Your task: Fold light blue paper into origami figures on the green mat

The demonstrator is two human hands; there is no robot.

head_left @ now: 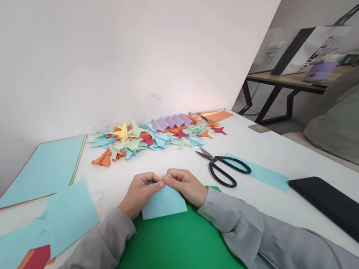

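Observation:
A light blue sheet of paper [164,205] with slanted creases at its top lies over the green mat [172,255]. My left hand [144,192] pinches its upper edge, thumb and fingertips together. Right beside it, my right hand [186,184] pinches the same edge, so the two thumbs nearly meet. The paper's top point is partly hidden behind my fingers. To the right of my right hand lie black-handled scissors [221,164], blades pointing away to the upper left.
Folded paper shapes [152,139] in several colours crowd the wall side. At left are stacked large sheets [47,168], a blue square [71,214] and paper scraps [33,267]. On the right lie a blue strip [265,175] and a long black object [348,216].

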